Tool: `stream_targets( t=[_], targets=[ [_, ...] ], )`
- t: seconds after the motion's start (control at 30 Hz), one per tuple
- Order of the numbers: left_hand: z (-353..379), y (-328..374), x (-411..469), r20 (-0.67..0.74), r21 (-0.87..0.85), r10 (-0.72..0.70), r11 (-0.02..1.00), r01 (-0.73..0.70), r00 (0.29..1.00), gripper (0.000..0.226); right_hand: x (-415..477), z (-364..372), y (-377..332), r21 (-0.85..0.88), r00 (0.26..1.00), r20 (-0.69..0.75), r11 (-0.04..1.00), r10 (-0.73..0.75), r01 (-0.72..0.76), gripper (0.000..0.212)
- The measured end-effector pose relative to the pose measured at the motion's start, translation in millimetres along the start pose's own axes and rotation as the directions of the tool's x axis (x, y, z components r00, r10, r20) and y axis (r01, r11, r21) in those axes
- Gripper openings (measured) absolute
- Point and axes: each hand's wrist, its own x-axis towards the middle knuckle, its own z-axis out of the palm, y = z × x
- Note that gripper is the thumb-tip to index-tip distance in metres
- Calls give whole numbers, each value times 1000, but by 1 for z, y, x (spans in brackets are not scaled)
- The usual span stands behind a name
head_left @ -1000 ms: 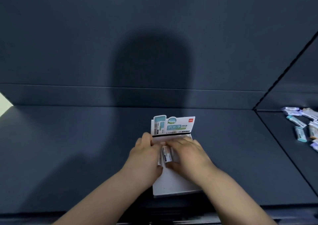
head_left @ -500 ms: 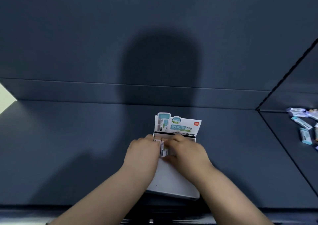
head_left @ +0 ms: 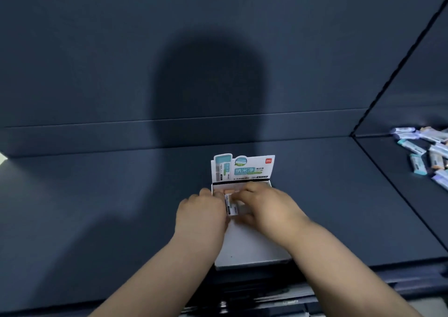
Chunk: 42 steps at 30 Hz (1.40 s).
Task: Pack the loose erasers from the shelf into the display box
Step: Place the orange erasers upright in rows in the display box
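Item: eraser [head_left: 231,205], stood on edge at the back left of the display box [head_left: 252,248] and pinched by the curled fingers of the right hand [head_left: 269,207].
Left hand [head_left: 201,216]: fingers curled beside it; grip cannot be told.
Loose erasers [head_left: 421,154]: well apart, far right.
Risk: toppling, if it is released unsupported.
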Motion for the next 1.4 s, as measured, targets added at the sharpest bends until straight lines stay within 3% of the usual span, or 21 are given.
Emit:
stream_targets(
  t=[0.1, 0.23, 0.5, 0.77, 1.07, 1.27, 1.4],
  targets=[
    [-17, 4, -6, -134, 70, 25, 997, -16, 991, 34, -17, -11, 7, 99, 993, -120, 995, 10, 2, 45],
    [-31, 36, -9, -284, 37, 229, 973, -228, 931, 43, -54, -31, 33, 168, 972, -220, 985, 81, -45, 46],
    [-33, 180, -5, -335, -63, 368, 910, -411, 867, 70, -151, -77, 147, 147, 961, -230, 982, 151, -119, 60],
    [-22, 328, -16, -321, -154, 408, 868, -472, 855, 73, -246, -102, 276, 120, 947, -152, 956, 284, -268, 71],
    [-19, 358, 8, -264, -189, 397, 872, -451, 879, 67, -248, -93, 336, 138, 906, -187, 923, 381, -360, 55],
    [-22, 368, 38, -254, -189, 423, 860, -474, 870, 61, -240, -100, 367, 162, 839, -259, 878, 478, -450, 45],
    [-24, 388, 53, -238, -205, 448, 844, -495, 862, 58, -244, -113, 406, 212, 758, -336, 828, 560, -518, 41]
  ],
)
